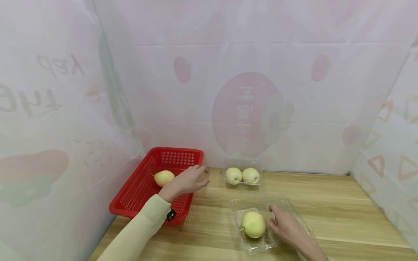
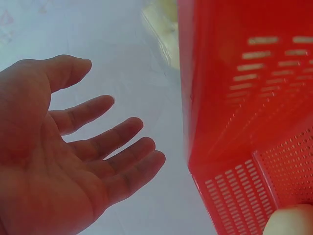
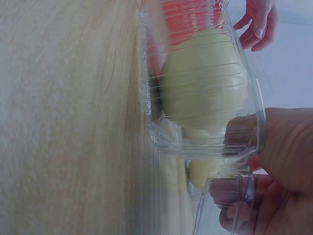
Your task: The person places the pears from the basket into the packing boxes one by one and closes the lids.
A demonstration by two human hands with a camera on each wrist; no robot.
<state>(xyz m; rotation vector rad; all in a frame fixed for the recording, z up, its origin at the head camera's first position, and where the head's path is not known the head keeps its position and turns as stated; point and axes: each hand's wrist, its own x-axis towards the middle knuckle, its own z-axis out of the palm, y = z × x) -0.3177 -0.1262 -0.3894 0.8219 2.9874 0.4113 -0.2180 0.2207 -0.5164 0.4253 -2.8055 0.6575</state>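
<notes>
My left hand (image 1: 191, 179) hovers over the right rim of a red slotted basket (image 1: 137, 188), and a yellow pear (image 1: 164, 177) lies in that basket. In the left wrist view the left hand (image 2: 73, 161) shows an empty palm with relaxed fingers beside the basket (image 2: 244, 122). My right hand (image 1: 284, 223) rests on an open clear plastic clamshell (image 1: 243, 239) that holds one pear (image 1: 253, 224). In the right wrist view the right hand (image 3: 288, 152) appears to pinch the clamshell wall (image 3: 161, 137) next to the pear (image 3: 205, 78).
A second clear container (image 1: 259, 166) with two pears stands at the back near the curtain. The wooden table (image 1: 326, 203) is walled by printed sheeting on three sides, and the basket sits against the left sheet.
</notes>
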